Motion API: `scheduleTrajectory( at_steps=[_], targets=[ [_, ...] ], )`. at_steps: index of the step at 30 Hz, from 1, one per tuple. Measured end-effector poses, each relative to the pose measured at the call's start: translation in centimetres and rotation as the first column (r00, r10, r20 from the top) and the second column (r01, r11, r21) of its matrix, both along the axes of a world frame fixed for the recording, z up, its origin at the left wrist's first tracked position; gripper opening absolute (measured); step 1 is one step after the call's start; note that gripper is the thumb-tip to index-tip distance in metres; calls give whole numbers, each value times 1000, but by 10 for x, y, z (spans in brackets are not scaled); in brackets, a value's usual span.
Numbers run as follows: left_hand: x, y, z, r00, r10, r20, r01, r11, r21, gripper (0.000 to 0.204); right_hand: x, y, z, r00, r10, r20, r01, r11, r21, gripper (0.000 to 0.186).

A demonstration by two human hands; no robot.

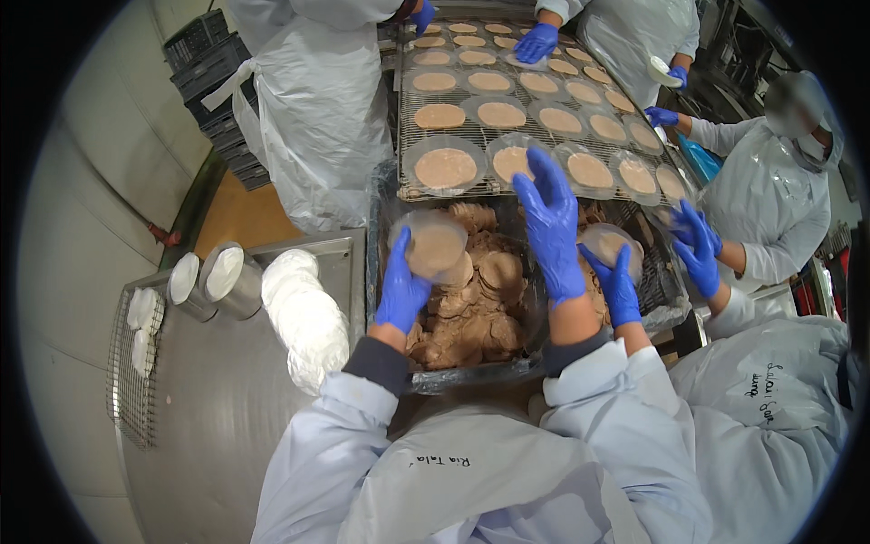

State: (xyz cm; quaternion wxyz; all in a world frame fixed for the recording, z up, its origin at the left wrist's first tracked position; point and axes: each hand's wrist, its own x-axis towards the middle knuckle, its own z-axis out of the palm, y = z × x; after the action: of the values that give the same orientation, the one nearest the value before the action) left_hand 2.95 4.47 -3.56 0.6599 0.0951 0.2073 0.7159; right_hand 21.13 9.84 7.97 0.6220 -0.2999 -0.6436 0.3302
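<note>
My left hand [403, 288], in a blue glove, grips the edge of a round pinkish-brown meat patty [435, 249] with a clear film disc around its rim. The patty is tilted above a crate lined with plastic [521, 370], which holds a heap of brown patties [471, 308]. My right hand [551, 227], also blue-gloved, is open with its fingers stretched toward the near end of the wire mesh belt [412, 136]. Its fingertips overlap the edge of a patty on film [512, 165]; whether they touch it I cannot tell.
Several patties on film lie in rows along the belt. At my right, a co-worker's gloved hand [618, 288] holds another patty [609, 247]. Other gloved people stand around the belt. On a steel table [217, 408] at left are white disc stacks [308, 326], metal cylinders [231, 286] and a wire rack [131, 381].
</note>
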Motion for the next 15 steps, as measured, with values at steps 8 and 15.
scheduleTrajectory(
  at_steps=[8, 15],
  targets=[
    [25, 45, 53, 990, 136, -36, -132, 987, 94, 52, 10, 50, -36, 477, -350, 806, 56, 927, 370, 58],
    [13, -33, 28, 901, 331, -280, -322, 943, 81, 47, 12, -13, 10, 994, 108, 30, -80, 875, -478, 37]
  ],
)
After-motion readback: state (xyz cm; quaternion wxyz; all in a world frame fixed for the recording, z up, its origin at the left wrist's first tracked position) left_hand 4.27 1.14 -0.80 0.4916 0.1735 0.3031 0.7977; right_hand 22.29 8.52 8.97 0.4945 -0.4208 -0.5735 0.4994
